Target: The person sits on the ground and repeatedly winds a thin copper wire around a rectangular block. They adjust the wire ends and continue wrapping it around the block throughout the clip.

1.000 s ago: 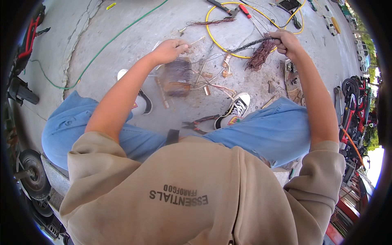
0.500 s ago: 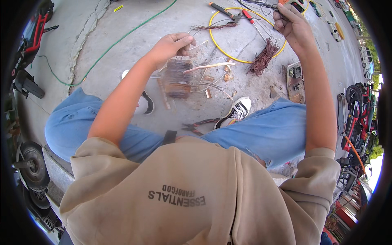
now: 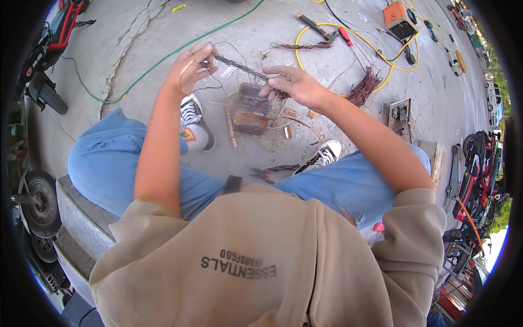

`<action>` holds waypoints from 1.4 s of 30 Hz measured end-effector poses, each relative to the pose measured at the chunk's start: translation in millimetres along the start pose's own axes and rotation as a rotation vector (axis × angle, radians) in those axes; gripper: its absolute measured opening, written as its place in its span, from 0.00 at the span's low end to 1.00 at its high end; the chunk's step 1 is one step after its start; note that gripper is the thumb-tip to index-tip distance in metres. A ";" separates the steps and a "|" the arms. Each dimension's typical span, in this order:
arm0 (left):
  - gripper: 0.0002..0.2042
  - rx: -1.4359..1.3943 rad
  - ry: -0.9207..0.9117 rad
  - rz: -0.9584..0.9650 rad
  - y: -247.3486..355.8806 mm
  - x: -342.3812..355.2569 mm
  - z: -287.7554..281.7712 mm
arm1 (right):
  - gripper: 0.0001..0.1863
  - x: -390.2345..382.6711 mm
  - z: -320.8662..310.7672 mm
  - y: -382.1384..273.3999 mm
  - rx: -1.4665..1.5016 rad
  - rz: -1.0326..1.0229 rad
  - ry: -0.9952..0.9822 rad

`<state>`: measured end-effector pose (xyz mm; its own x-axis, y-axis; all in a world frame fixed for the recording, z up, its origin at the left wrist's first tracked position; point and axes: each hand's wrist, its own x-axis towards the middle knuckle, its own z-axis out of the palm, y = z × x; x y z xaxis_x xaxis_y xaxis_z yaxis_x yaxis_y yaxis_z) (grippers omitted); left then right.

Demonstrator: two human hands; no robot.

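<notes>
A dark bundle of thin wire [image 3: 239, 66] stretches between my two hands above the ground, looking twisted like a rope. My left hand [image 3: 190, 68] pinches its left end, and a loose strand loops down near the wrist. My right hand [image 3: 291, 86] grips the other end between thumb and fingers. Below them, on the concrete between my feet, sits a blurred block wound with wire [image 3: 253, 109], dark on top and copper-brown lower down. Pale strips and scraps lie around it.
Pliers [image 3: 272, 173] lie by my right shoe. Farther off are a hammer [image 3: 316, 27], a red-handled screwdriver [image 3: 351, 48], reddish-brown wire bundles [image 3: 364, 87], a yellow hose [image 3: 298, 41] and an orange box [image 3: 400, 22]. A green hose [image 3: 180, 50] crosses the left.
My right hand has come down and left from the far right, beside my left hand. The dark wires, earlier spread out at the far right, now hang bunched between both hands.
</notes>
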<state>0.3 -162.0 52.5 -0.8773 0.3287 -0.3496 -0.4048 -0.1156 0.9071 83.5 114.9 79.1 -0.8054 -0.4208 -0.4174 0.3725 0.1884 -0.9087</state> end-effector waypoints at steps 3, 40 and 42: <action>0.13 -0.050 0.134 -0.016 -11.0 0.0 -10.6 | 0.23 16.7 13.2 6.1 0.019 -0.001 -0.052; 0.19 -0.101 0.023 0.090 -13.4 10.2 38.6 | 0.11 88.4 52.6 -65.8 -0.393 -0.390 0.491; 0.22 -0.042 0.116 0.072 -16.3 10.7 42.0 | 0.13 93.0 50.1 -59.7 -0.544 -0.499 0.570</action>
<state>8.3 -117.2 43.8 -0.9273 0.2082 -0.3110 -0.3482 -0.1752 0.9209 9.4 20.1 94.7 -0.9724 -0.0927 0.2140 -0.2290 0.5534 -0.8008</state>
